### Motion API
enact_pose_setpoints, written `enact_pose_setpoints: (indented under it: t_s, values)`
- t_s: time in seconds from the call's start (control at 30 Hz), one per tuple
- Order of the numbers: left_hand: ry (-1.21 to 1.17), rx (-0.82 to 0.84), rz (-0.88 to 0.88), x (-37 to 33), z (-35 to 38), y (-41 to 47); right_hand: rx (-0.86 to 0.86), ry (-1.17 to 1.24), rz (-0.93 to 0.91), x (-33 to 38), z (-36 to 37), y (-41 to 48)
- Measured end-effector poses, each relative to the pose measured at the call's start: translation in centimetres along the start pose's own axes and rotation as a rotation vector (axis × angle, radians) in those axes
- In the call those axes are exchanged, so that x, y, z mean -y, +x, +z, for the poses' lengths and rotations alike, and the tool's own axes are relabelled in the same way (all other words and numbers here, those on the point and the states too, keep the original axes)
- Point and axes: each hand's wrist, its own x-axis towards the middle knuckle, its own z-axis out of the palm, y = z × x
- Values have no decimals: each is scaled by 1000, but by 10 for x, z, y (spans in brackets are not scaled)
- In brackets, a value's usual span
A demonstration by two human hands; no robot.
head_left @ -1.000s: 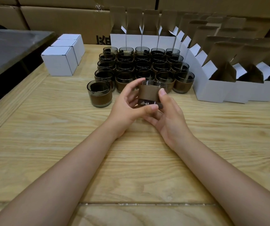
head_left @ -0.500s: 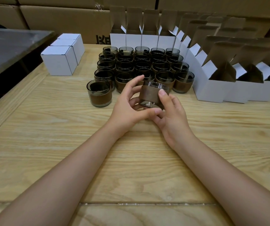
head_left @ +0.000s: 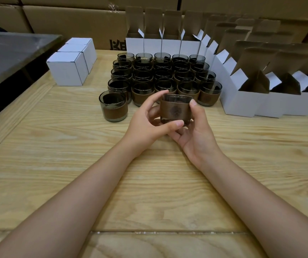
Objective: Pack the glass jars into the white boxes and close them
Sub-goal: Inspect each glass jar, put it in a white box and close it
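Head view: we hold one jar (head_left: 175, 109) between both hands, left hand (head_left: 145, 125) and right hand (head_left: 196, 133) curled around it above the table (head_left: 56, 164).

A single head-worn camera looks forward and down, close over the wooden table (head_left: 47, 174), toward stacked cardboard cartons (head_left: 65, 17) behind.
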Motion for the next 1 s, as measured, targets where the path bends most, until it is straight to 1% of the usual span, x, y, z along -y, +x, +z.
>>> enact_pose_setpoints:
  t_s: [0.33,0.43,0.67,0.83,1.0]
  values:
    - [61,-5,44,2,1,1,25,41,48,-1,-1,1]
    - [57,3,26,4,0,1,24,60,62,0,-3,2]
    - [70,-14,18,5,1,1,40,30,23,-1,-4,3]
    - [86,-18,66,4,2,0,111,28,-27,-1,-6,5]
    - [236,-29,156,0,3,-3,166,-1,-38,0,-8,6]
